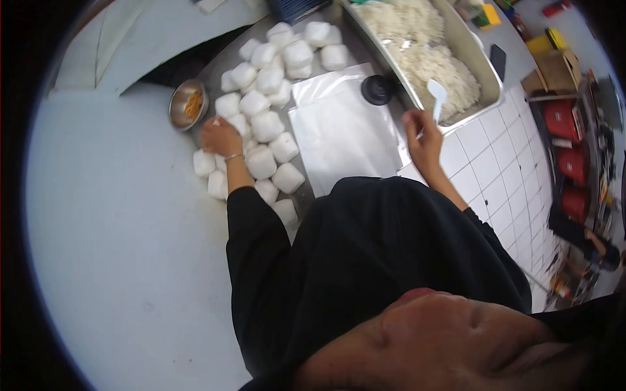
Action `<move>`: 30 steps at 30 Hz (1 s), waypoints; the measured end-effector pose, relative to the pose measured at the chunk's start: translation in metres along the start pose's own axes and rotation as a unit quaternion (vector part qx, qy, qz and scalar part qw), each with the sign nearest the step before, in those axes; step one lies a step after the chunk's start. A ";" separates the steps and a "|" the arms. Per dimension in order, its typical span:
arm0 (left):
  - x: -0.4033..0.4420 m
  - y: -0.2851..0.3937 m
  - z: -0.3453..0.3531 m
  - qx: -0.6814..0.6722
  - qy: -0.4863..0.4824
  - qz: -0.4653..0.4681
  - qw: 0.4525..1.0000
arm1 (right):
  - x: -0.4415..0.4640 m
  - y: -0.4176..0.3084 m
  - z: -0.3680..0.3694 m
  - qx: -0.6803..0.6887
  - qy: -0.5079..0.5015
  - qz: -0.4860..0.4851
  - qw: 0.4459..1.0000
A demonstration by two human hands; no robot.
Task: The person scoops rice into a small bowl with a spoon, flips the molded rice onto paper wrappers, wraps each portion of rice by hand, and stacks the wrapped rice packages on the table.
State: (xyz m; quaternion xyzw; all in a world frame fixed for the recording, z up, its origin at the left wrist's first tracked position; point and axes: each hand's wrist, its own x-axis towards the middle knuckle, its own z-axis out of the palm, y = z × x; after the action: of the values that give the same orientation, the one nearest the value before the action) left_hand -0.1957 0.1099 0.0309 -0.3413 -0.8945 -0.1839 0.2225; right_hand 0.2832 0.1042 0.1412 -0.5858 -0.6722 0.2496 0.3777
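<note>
My left hand (222, 137) is at the left edge of a cluster of white rounded, wrapped-looking portions (267, 126), fingers curled; what they hold, if anything, is hidden. Just beyond it a small metal bowl (175, 109) contains orange-brown food (193, 104). My right hand (425, 142) is closed around the handle of a white rice paddle (437, 91), by the near edge of a deep metal tray (391, 68) of cooked rice (450, 81). Between my hands lies a stack of clear plastic sheets (345, 140), with a round black object (377, 90) on its upper right corner.
A pale table surface (130, 228) spreads to the left. At the top stands a dark blue container (300, 8). Beyond the tray are a dark phone-like object (497, 62) and a yellow item (488, 16). White floor tiles (499, 166), red bins (572, 163) and another person (583, 238) are at the right.
</note>
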 end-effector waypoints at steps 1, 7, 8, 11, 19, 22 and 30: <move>0.001 0.011 -0.005 0.035 0.071 0.000 0.997 | 0.018 0.010 -0.014 -0.133 0.093 -0.062 0.985; -0.076 0.175 -0.062 -0.339 -0.226 0.230 0.884 | 0.088 0.061 -0.068 -0.389 -0.182 0.189 0.883; -0.100 0.204 -0.064 -0.402 -0.223 0.305 0.834 | 0.094 0.069 -0.069 -0.351 -0.222 0.214 0.884; -0.146 0.260 -0.049 -0.360 -0.248 0.452 0.777 | 0.106 0.081 -0.091 -0.315 -0.245 0.225 0.889; -0.137 0.299 -0.060 -0.296 -0.417 0.354 0.783 | 0.174 0.103 -0.169 -0.500 -0.095 0.072 0.858; -0.148 0.291 -0.053 -0.448 -0.231 0.146 0.851 | 0.213 0.121 -0.162 -0.464 -0.142 -0.019 0.874; -0.156 0.394 -0.093 -0.750 -0.268 0.071 0.601 | 0.239 0.137 -0.063 -0.383 -0.313 -0.326 0.806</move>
State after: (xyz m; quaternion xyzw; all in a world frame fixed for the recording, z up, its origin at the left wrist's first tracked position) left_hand 0.2069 0.2579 0.0967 -0.4850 -0.4346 -0.6739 -0.3490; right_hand 0.4085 0.3565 0.1233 -0.3194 -0.9463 0.0034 -0.0491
